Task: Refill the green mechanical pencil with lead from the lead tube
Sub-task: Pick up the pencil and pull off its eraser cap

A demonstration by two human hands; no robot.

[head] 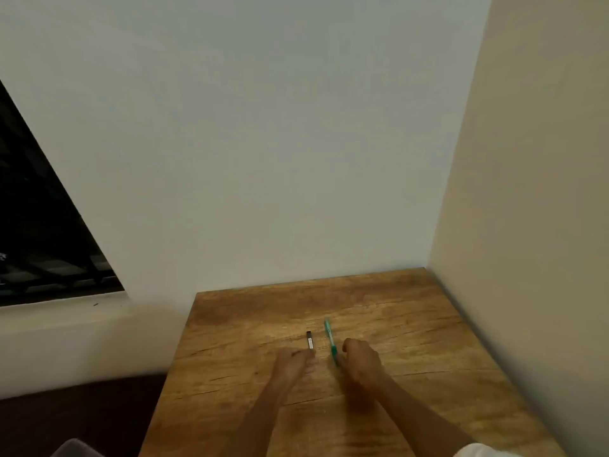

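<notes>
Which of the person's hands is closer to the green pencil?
The right hand: its fingers reach the green pencil at its near end. The left hand is farther left, at the lead tube.

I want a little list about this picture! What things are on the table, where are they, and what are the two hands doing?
table: wooden, set in a corner between two walls
green pencil: lies on the table, far end pointing away from the person
lead tube: small and dark, lying left of the pencil, apart from it
left hand: fingertips at the near end of the lead tube
right hand: curled at the near end of the pencil
grip: too blurry to tell if either hand has closed on its thing
window: dark, on the left
</notes>
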